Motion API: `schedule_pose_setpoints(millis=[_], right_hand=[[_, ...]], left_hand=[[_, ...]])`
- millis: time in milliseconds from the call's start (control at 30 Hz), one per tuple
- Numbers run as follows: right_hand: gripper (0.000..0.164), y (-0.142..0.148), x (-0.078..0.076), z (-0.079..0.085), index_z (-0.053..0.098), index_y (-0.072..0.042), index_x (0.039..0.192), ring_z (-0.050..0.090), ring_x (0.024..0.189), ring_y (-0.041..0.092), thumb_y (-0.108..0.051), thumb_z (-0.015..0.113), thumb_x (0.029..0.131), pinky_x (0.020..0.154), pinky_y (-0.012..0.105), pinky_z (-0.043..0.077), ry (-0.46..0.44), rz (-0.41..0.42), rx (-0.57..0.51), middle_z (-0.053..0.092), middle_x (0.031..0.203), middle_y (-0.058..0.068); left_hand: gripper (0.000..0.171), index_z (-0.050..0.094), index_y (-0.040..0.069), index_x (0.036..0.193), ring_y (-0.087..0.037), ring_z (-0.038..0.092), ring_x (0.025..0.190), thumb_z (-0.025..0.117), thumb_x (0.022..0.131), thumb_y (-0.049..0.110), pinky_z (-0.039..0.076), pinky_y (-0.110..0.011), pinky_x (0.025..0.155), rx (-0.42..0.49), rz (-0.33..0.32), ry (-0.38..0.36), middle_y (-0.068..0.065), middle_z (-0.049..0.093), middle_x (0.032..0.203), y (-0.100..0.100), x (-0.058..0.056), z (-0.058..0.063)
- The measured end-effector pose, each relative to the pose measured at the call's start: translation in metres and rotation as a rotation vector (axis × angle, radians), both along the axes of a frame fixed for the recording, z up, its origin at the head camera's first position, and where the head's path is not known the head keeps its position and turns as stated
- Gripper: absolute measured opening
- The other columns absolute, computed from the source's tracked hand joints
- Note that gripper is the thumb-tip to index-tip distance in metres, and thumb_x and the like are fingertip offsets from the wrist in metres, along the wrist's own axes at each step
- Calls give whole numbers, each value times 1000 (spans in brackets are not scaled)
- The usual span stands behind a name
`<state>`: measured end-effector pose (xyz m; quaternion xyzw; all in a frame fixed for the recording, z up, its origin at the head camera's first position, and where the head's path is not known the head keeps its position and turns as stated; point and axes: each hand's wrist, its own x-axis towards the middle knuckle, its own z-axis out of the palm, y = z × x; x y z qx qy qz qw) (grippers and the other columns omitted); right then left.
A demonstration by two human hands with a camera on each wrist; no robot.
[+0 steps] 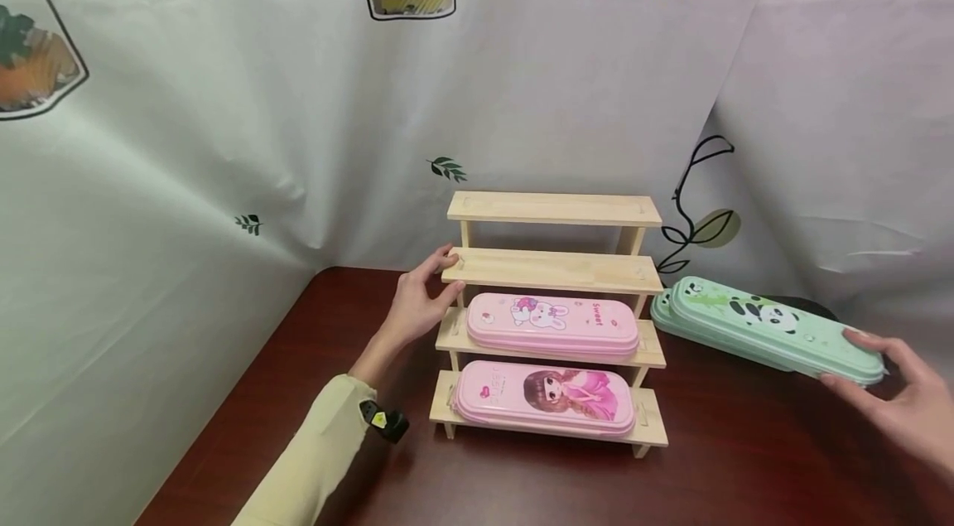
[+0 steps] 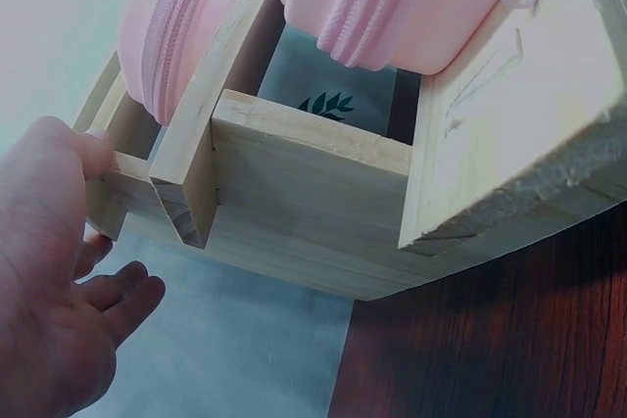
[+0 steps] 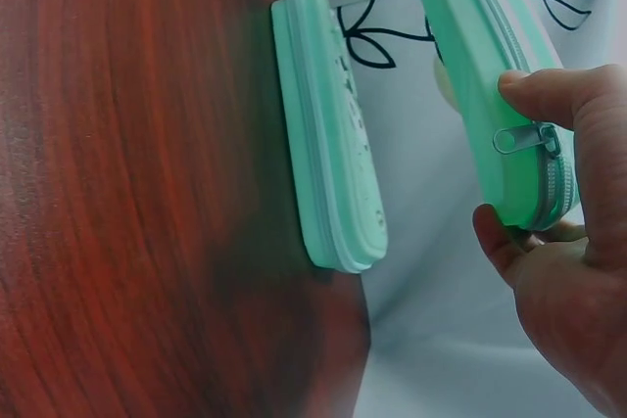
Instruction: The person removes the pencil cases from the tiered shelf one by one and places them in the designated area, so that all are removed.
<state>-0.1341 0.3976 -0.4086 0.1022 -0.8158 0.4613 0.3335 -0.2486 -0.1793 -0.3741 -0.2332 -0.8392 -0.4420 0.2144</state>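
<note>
A tiered light-wood stand (image 1: 555,267) stands on the table, and my left hand (image 1: 419,304) grips the left end of its second shelf from the top. A pink zippered pencil case with a bunny (image 1: 551,322) lies on the shelf below that. Another pink pencil case, with a doll-like girl (image 1: 514,403), occupies the lowest shelf. My right hand (image 1: 905,393) holds the right end of a mint-green panda pencil case (image 1: 768,323) between thumb and fingers, raised off the table. Beneath it on the table rests a second green pencil case (image 3: 333,134), mostly hidden in the head view.
The dark red-brown table (image 1: 522,480) reaches back to a pale curtain (image 1: 581,70) with printed plants, which hangs behind and along the left side. The stand's top shelf (image 1: 555,209) is close to that curtain.
</note>
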Motion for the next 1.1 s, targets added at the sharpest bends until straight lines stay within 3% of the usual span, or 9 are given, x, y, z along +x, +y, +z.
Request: schedule_pose_setpoints(millis=[267, 500, 733, 833, 1100], right_hand=[[65, 2, 0, -3, 65, -3, 124, 53, 105, -14, 25, 74, 67, 79, 2, 37, -53, -25, 47, 57, 123, -31], [68, 0, 4, -7, 65, -23, 129, 41, 112, -21, 9, 82, 71, 88, 1, 24, -102, -110, 145, 51, 120, -44], [66, -1, 5, -17, 64, -6, 126, 43, 113, -18, 15, 82, 66, 90, 2, 26, -69, -67, 167, 53, 122, -40], [65, 0, 6, -20, 64, -3, 124, 44, 114, -17, 15, 82, 65, 90, 2, 26, -70, -48, 167, 53, 123, -39], [63, 1, 8, -32, 58, -2, 131, 32, 116, -22, 4, 83, 74, 94, 2, 15, -157, -92, 210, 42, 124, -45]], left_hand=[[43, 63, -1, 130, -31, 50, 132, 74, 90, 9, 40, -46, 106, 10, -1, -4, -16, 53, 144, 1, -2, 2], [42, 63, -1, 129, -31, 50, 132, 74, 90, 9, 40, -46, 106, 4, 0, -3, -15, 53, 144, 0, -2, 1], [41, 63, -2, 128, -31, 51, 131, 74, 90, 10, 40, -48, 106, -16, 5, -2, -17, 53, 144, -1, -1, -1], [41, 63, -1, 129, -31, 51, 131, 74, 90, 10, 40, -47, 106, -11, 8, -14, -16, 53, 144, -1, 0, -1], [42, 63, -2, 129, -31, 51, 131, 74, 90, 9, 40, -47, 106, -9, 12, -1, -17, 54, 143, 0, -1, -1]])
